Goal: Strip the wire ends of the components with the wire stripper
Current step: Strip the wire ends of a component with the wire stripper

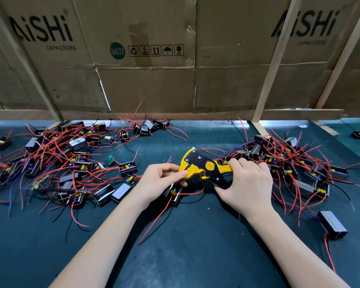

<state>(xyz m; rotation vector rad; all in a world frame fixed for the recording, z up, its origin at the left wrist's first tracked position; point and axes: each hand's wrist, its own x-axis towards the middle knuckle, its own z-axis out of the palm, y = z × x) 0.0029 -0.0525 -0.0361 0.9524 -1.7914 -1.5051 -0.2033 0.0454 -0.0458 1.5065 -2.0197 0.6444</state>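
The left hand (163, 179) pinches a component (175, 194) and its red wire at the stripper's mouth, centre frame; the right hand (247, 183) grips the wire stripper (204, 167) handles. Best seat the wire end squarely before squeezing. Both forearms reach in from the bottom; 2 component heaps flank them.

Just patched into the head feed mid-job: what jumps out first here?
The yellow-and-black wire stripper at centre, its handles gripped by the right hand while the left hand pinches at its head. Piles of black components with red wires flank it, left and right, on the dark green mat. Behind stand AiSHi cardboard boxes.
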